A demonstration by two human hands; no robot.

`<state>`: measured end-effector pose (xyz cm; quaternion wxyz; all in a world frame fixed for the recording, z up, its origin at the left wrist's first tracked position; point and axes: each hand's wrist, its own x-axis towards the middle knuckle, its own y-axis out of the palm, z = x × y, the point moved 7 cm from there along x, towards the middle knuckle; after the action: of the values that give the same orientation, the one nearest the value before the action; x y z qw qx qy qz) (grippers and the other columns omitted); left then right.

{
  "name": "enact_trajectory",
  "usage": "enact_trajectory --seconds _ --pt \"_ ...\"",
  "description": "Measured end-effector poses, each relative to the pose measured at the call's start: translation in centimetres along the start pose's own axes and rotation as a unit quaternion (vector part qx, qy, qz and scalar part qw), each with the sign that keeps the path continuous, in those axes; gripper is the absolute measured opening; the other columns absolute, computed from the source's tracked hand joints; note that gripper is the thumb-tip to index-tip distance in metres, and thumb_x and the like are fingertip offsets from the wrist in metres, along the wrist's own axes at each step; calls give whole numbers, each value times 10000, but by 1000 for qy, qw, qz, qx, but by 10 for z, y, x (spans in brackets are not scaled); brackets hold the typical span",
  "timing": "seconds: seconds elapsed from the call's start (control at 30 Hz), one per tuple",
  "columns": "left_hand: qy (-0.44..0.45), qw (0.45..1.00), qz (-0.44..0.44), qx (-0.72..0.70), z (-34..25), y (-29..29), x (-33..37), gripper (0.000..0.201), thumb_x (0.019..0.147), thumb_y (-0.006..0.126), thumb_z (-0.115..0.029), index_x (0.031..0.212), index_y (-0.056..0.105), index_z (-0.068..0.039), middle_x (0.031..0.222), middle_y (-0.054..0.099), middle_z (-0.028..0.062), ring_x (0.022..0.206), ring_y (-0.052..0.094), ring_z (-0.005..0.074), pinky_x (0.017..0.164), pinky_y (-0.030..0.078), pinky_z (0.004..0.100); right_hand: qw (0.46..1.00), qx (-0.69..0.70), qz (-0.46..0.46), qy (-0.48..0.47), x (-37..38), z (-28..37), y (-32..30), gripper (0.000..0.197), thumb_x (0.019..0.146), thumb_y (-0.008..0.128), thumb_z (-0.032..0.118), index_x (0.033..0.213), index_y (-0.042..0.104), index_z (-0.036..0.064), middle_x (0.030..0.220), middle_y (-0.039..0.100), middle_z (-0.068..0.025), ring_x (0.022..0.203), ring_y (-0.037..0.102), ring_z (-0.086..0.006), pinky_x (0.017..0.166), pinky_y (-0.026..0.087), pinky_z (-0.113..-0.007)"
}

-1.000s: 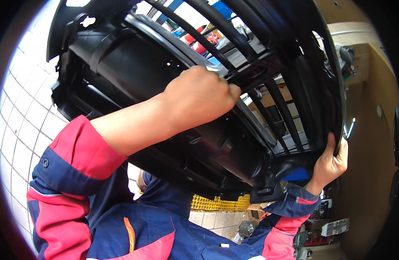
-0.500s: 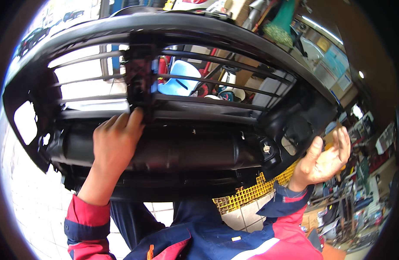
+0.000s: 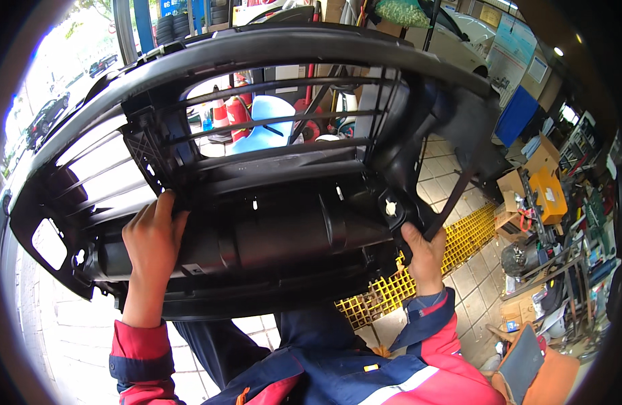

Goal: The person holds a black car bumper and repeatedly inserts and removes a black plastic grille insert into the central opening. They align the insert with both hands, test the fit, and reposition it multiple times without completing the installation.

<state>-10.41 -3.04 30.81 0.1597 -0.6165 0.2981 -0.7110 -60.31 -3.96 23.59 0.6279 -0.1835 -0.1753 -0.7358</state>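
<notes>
A large black plastic car bumper (image 3: 291, 226) spans the view in front of me, its inner side facing me. Thin horizontal slats cross its upper opening, joined by an upright bracket (image 3: 143, 145) left of the middle. My left hand (image 3: 152, 233) has its fingers closed over the ledge at the foot of that bracket. At the bumper's lower right, my right hand (image 3: 426, 253) grips the edge beside a round hole, thumb on the near side. Its other fingers are mostly hidden behind the plastic.
Yellow floor grating (image 3: 470, 236) lies on the tiles at lower right. Beyond it are cardboard boxes (image 3: 520, 185) and cluttered shelves. Through the slats show a blue chair (image 3: 267, 121) and a red-and-white cone (image 3: 220, 113). A parked car (image 3: 453, 40) stands behind, at right.
My right hand, open and away from the bumper before, has moved left and taken hold of its right edge. The bumper has turned and shifted left; my left hand keeps its grip.
</notes>
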Motion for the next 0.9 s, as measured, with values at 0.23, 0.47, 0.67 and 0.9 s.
enact_trajectory --seconds 0.23,0.47,0.67,0.9 --pt "-33 999 30 -3 18 -14 5 409 950 981 -207 1276 754 -111 808 768 112 731 784 366 651 574 471 996 81 3 29 6 27 1 670 1122 854 284 1658 643 -58 1521 767 -139 1353 729 -237 1236 518 -389" --pt "-30 995 77 -54 43 -19 26 417 888 1033 -180 1197 773 -77 758 729 104 662 751 331 626 549 431 992 118 27 -28 53 80 22 819 1108 837 231 1756 474 -115 1731 619 -254 1566 651 -381 1363 480 -494" --pt "-22 995 78 -59 45 2 46 401 899 990 -189 1206 756 -79 745 747 107 680 771 366 639 558 450 990 120 48 57 87 52 31 748 1140 791 139 1765 463 -107 1755 601 -264 1573 650 -398 1376 473 -521" --pt "5 987 144 -72 37 13 53 391 892 986 -194 1142 711 -73 754 748 137 716 772 415 651 561 510 990 90 61 94 83 44 9 707 1199 690 167 1784 431 -134 1659 682 -246 1503 702 -355 1337 514 -486"
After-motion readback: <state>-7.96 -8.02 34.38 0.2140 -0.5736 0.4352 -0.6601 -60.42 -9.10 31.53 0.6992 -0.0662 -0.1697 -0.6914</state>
